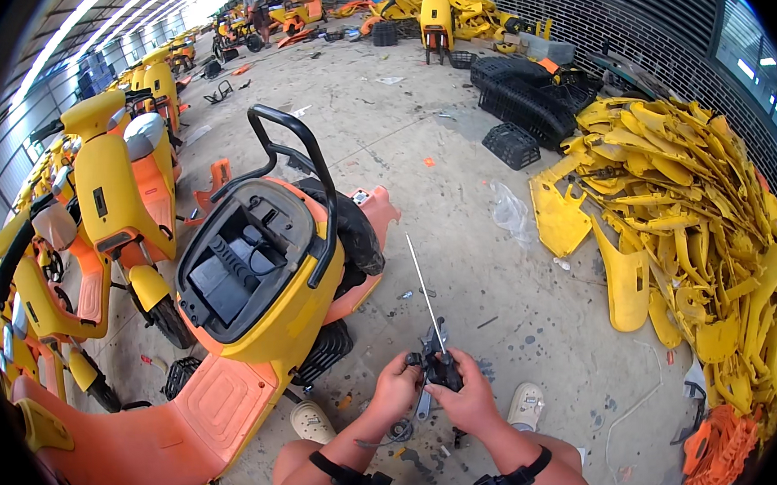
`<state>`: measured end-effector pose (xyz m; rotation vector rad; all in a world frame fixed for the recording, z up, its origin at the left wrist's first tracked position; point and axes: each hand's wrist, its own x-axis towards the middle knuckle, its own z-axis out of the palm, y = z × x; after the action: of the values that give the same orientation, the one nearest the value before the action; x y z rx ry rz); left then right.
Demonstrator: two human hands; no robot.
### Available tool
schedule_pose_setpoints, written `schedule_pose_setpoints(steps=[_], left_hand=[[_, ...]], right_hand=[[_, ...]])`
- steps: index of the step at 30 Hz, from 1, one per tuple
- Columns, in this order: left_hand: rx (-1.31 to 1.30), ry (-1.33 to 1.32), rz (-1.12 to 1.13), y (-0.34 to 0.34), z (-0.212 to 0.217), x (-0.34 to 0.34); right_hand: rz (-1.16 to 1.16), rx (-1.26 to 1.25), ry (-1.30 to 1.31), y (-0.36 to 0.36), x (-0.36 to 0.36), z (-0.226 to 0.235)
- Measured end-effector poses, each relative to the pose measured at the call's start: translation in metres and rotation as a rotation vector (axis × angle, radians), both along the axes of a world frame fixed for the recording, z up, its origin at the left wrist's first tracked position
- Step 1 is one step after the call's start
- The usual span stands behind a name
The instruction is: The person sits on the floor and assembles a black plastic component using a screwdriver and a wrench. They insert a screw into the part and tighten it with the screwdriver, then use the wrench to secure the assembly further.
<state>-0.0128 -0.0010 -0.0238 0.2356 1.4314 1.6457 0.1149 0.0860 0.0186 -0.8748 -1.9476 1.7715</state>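
Note:
My left hand (395,390) and my right hand (462,394) are close together in front of me, fingers closed round a small black part (445,374). From it a long, thin, pale metal rod (423,285) points up and away; whether the two are joined I cannot tell. Just below my hands shows a grey wrench-like metal piece (424,406), partly covered. A coiled dark cable (400,431) lies beneath my left wrist. To my left stands a yellow and orange scooter (294,312), its seat off and the black storage well (228,263) exposed.
A large heap of yellow body panels (684,222) rises at the right, with orange pieces (723,449) at its near end. Black plastic crates (510,147) sit beyond it. More scooters (119,189) line the left. Far off, a person (255,13) stands near other scooters.

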Motion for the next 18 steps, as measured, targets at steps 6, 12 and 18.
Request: schedule_pose_setpoints(steps=[6,12,18], left_hand=[[0.054,-0.115,-0.069,-0.002,0.007,-0.003],[0.057,-0.216,-0.052,0.002,0.021,0.001],[0.052,-0.243,-0.006,-0.002,0.014,0.004]], right_hand=[[0.027,-0.044,0.031,0.004,0.003,0.004],[0.020,-0.068,0.122,0.006,0.004,-0.004],[0.034,-0.186,0.126,0.004,0.002,0.004]])
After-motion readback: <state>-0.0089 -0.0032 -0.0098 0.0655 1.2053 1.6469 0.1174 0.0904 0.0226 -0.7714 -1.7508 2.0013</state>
